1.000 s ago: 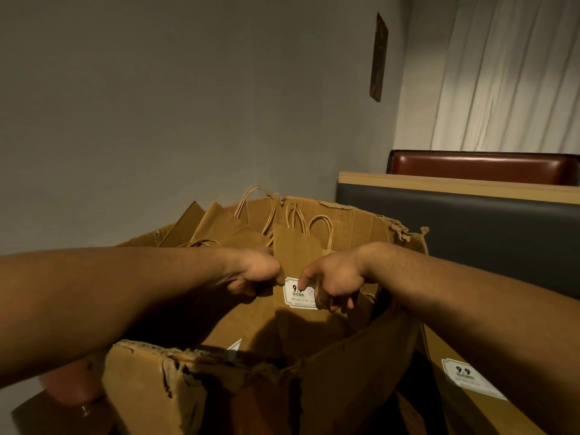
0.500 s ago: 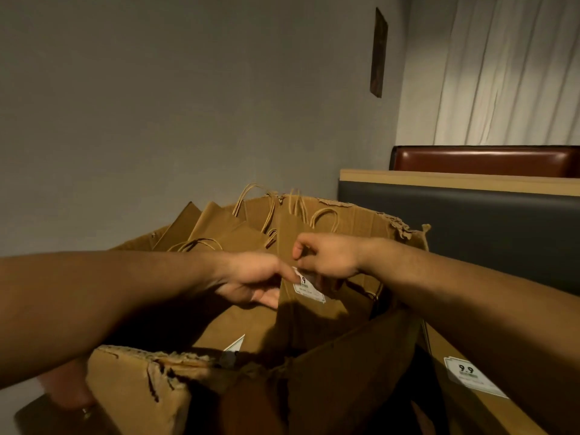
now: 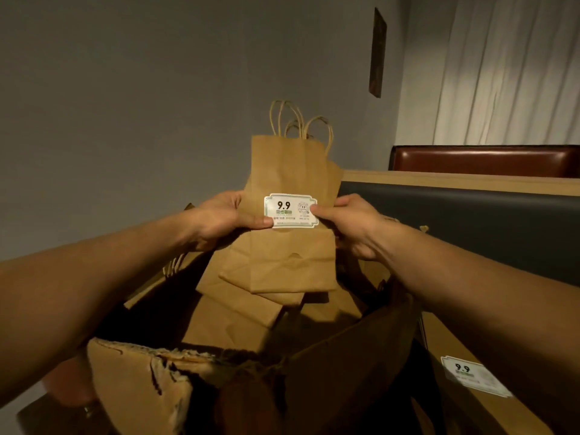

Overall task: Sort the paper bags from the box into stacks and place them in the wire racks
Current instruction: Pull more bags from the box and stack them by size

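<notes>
At centre frame, your left hand [image 3: 219,219] and right hand [image 3: 351,224] each pinch a side of the paper bags [image 3: 292,246], grip clamped, upright above the torn box [image 3: 141,381] at bottom.

1. A grey wall [image 3: 125,105] fills the upper left and centre of the frame.
2. A dark narrow plaque [image 3: 377,53] hangs on that wall at upper centre-right.
3. A pale pleated curtain [image 3: 508,70] covers the upper right corner.
4. Below the curtain, a reddish-brown padded seat back [image 3: 483,161] shows at right.
5. Under it runs a light wooden ledge [image 3: 455,183] topping a dark panel [image 3: 470,221].
</notes>
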